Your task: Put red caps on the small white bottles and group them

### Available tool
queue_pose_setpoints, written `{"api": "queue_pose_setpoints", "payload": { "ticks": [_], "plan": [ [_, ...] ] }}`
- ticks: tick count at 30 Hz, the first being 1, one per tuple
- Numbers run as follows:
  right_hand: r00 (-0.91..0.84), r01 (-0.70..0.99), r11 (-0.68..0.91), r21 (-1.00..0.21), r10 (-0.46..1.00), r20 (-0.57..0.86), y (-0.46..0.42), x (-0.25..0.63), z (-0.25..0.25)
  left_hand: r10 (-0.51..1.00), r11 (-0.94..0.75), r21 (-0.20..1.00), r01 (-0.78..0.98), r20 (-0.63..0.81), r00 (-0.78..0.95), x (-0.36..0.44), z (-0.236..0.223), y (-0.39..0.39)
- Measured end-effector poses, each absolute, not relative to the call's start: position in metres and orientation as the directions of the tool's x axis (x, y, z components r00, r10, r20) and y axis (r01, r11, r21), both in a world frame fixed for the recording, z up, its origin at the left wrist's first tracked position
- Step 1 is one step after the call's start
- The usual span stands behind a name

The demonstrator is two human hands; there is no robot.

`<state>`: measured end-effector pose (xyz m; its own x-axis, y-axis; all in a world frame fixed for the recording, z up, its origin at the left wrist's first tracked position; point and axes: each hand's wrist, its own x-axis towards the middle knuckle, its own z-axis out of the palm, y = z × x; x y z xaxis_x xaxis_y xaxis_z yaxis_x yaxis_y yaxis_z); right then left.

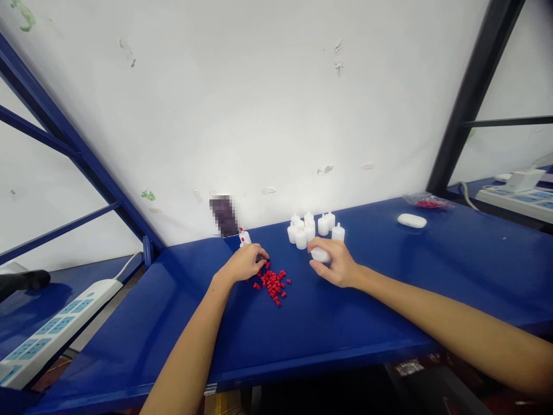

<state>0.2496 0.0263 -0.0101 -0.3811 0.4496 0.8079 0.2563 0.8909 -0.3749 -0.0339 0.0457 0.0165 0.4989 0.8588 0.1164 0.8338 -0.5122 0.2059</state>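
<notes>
My left hand (246, 264) rests on the blue table (389, 300), fingers curled down at the top edge of a pile of several small red caps (273, 283); what the fingertips pinch is hidden. My right hand (334, 262) is closed around a small white bottle (318, 254) lying sideways in its grip. Just behind it stands a cluster of several white bottles (311, 229). One white bottle with a red cap (244, 236) stands behind my left hand.
A white oval case (412, 220) and a clear bag of red caps (427, 202) lie far right. White power strips lie at the left (52, 328) and right (518, 196) edges. Blue and black frame posts rise on both sides before a white wall.
</notes>
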Motion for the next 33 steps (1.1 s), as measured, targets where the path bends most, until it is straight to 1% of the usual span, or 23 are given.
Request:
{"api": "queue_pose_setpoints", "payload": {
  "ticks": [3, 5, 7, 9, 12, 15, 17, 19, 22, 26, 33],
  "plan": [
    [-0.444, 0.315, 0.845, -0.433, 0.534, 0.72, 0.026, 0.247, -0.01, 0.859, -0.511, 0.24, 0.825, 0.153, 0.488, -0.03, 0.015, 0.046],
    [-0.5, 0.3, 0.832, -0.466, 0.553, 0.667, 0.026, 0.249, -0.009, 0.848, -0.526, 0.289, 0.8, 0.251, 0.467, -0.023, 0.018, 0.043],
    [-0.526, 0.237, 0.844, -0.482, 0.528, 0.666, 0.026, 0.251, -0.008, 0.82, -0.559, 0.355, 0.749, 0.375, 0.433, -0.012, 0.023, 0.036],
    [-0.504, 0.158, 0.876, -0.456, 0.469, 0.725, 0.025, 0.253, -0.007, 0.775, -0.614, 0.392, 0.685, 0.465, 0.428, 0.003, 0.03, 0.027],
    [-0.435, 0.105, 0.92, -0.378, 0.384, 0.815, 0.022, 0.251, -0.008, 0.666, -0.733, 0.368, 0.572, 0.556, 0.496, 0.026, 0.038, 0.011],
    [-0.434, 0.14, 0.94, -0.31, 0.34, 0.835, 0.019, 0.247, -0.011, 0.551, -0.822, 0.308, 0.479, 0.641, 0.534, 0.041, 0.039, 0.0],
    [-0.437, 0.185, 0.931, -0.315, 0.365, 0.822, 0.019, 0.244, -0.012, 0.475, -0.863, 0.253, 0.437, 0.7, 0.533, 0.045, 0.036, -0.002],
    [-0.441, 0.225, 0.903, -0.366, 0.43, 0.788, 0.02, 0.243, -0.012, 0.434, -0.876, 0.218, 0.429, 0.744, 0.508, 0.045, 0.033, -0.002],
    [-0.493, 0.261, 0.861, -0.436, 0.507, 0.707, 0.021, 0.244, -0.01, 0.428, -0.87, 0.21, 0.447, 0.77, 0.473, 0.042, 0.029, -0.001],
    [-0.528, 0.285, 0.827, -0.485, 0.558, 0.641, 0.022, 0.244, -0.007, 0.426, -0.879, 0.215, 0.425, 0.756, 0.498, 0.043, 0.028, -0.001],
    [-0.575, 0.299, 0.847, -0.441, 0.528, 0.625, 0.022, 0.246, -0.007, 0.475, -0.871, 0.274, 0.408, 0.681, 0.557, 0.048, 0.027, -0.002]
  ]
}}
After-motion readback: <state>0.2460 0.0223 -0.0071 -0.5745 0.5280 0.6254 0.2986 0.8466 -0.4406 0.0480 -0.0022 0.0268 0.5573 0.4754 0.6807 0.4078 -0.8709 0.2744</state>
